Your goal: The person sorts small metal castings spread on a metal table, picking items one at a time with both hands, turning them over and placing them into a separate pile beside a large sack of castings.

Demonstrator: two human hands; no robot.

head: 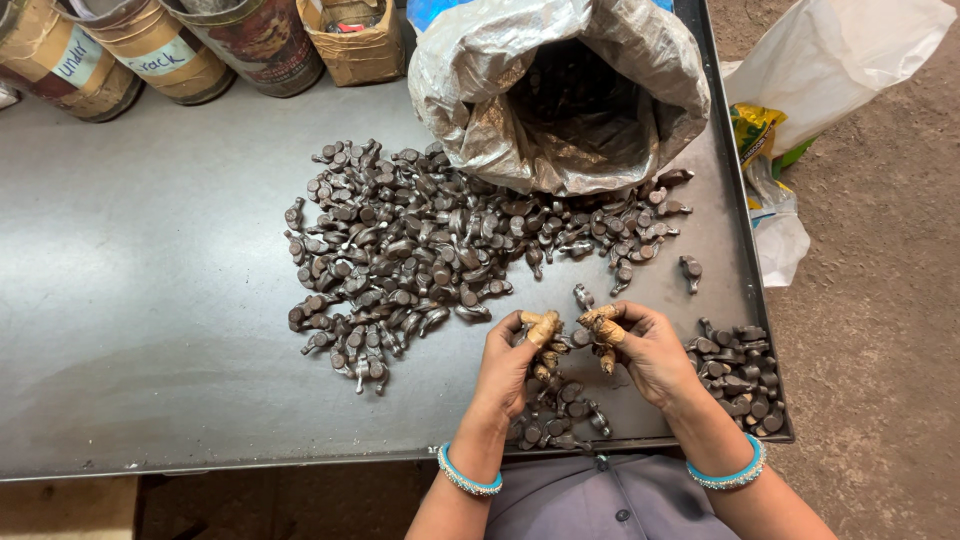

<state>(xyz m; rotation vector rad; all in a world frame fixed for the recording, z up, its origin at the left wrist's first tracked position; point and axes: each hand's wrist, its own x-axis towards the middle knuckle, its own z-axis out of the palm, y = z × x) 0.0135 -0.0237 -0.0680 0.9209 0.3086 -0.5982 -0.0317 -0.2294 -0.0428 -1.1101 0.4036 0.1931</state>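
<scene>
Your left hand [512, 362] and right hand [648, 352] meet over the grey surface [150, 300], fingertips pinching small dark metal parts [572, 338] below the big heap [420, 250] beside the open sack [560, 90].

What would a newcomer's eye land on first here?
First, the big heap of small dark metal parts spread across the middle of the grey table, spilling from the open grey sack at the far edge. Next, the two hands at the near edge: the left hand and right hand, fingers wrapped in tan tape, meet over a few parts, with a smaller pile at the right corner.
</scene>
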